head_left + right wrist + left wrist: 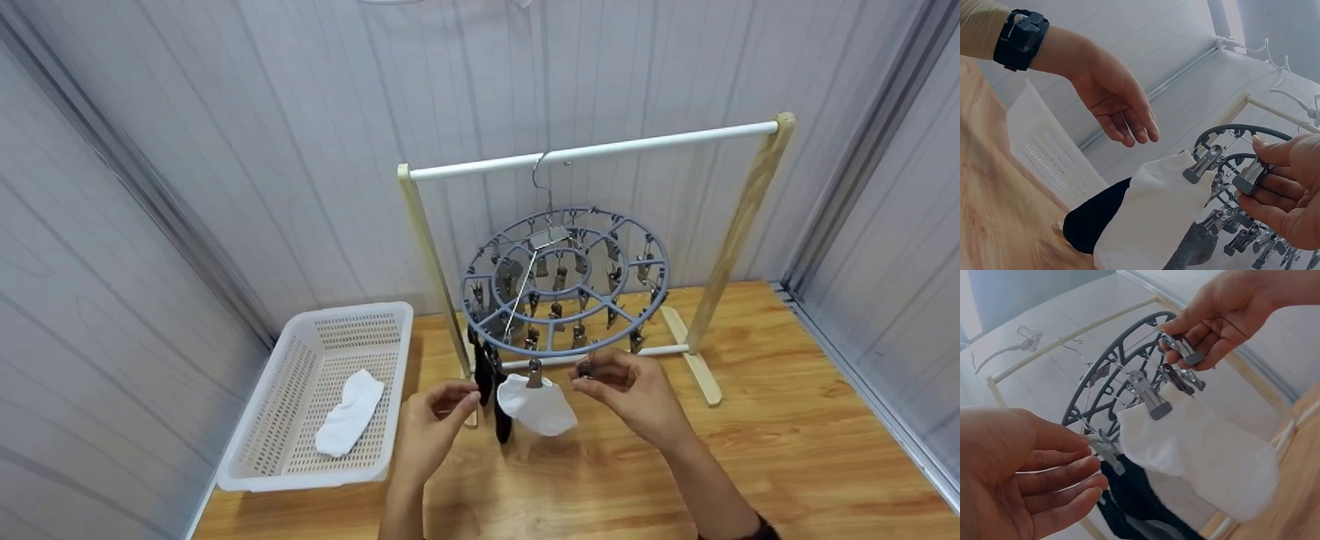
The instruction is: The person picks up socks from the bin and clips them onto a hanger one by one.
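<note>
A white sock (537,406) hangs from a metal clip (535,373) at the front of the round grey clip hanger (551,346). Dark socks (502,409) hang just left of it, and a grey one (1199,244) shows behind in the right wrist view. My right hand (636,397) pinches another clip (1249,175) on the hanger's rim, right of the white sock. Left of the dark socks is my left hand (435,427), its fingers loosely bent with nothing between them, as the right wrist view shows.
A white plastic basket (251,420) stands on the wooden table (810,420) at the left, with one white sock (351,412) lying inside. The hanger hooks over the white bar (660,142) of a wooden-legged stand (739,225). Several other clips dangle from the hanger.
</note>
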Tool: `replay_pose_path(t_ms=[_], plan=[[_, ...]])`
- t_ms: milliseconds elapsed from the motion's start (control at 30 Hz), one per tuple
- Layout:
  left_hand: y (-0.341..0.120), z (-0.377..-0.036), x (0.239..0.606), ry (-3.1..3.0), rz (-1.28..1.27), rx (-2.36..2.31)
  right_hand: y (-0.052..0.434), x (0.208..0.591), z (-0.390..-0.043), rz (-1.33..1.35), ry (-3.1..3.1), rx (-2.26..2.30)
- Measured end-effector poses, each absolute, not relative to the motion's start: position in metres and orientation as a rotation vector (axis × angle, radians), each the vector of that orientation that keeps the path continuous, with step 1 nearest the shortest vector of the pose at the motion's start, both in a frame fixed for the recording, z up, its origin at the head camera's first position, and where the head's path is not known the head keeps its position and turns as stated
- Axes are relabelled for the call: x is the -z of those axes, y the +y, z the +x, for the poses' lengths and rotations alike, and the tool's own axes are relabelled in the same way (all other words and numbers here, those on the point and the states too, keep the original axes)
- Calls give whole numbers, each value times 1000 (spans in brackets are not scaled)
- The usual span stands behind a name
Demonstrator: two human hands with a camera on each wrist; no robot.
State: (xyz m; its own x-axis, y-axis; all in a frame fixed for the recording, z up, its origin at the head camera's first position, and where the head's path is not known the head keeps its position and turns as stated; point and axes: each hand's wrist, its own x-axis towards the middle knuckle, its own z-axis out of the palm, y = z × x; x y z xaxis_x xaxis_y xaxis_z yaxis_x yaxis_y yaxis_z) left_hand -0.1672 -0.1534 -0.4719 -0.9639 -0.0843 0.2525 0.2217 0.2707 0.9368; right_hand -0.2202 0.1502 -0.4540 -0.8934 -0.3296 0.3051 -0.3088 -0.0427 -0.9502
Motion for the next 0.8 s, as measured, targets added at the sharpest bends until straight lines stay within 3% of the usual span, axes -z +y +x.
replay_pose_path(t_ms=[300,800], plan=[[-180,-167,464,-2449,-99,1572,151,455,-221,-731,2185,2121],[-239,-197,438,-2707,-72,1248,154,447,-220,-688,2204,2070]])
